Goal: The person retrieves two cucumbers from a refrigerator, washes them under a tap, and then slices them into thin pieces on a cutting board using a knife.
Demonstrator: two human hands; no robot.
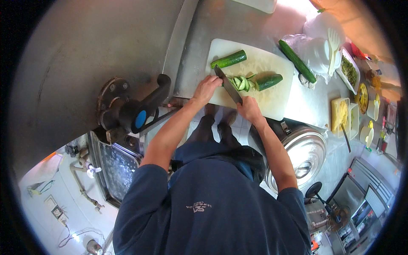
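My right hand (250,109) is closed around the handle of a kitchen knife (228,84), whose blade slants up and left over a white cutting board (277,105). Fingertips of my left hand (207,87) are bent close beside the blade, at the board's left part; they seem to rest on a cucumber piece, mostly hidden by hand and blade. Right of the blade lie overlapping cucumber slices (243,83). A cut cucumber piece (269,82) with dark green skin lies right of them, and another cucumber piece (229,59) lies near the board's upper left corner.
A whole cucumber (297,61) lies right of the board by plastic-wrapped white containers (315,54). Farther right are a tray of chopped greens (349,70) and a tub of yellow shreds (339,115). A lidded metal pot (304,153) stands below the counter; a black lever handle (148,105) juts out at left.
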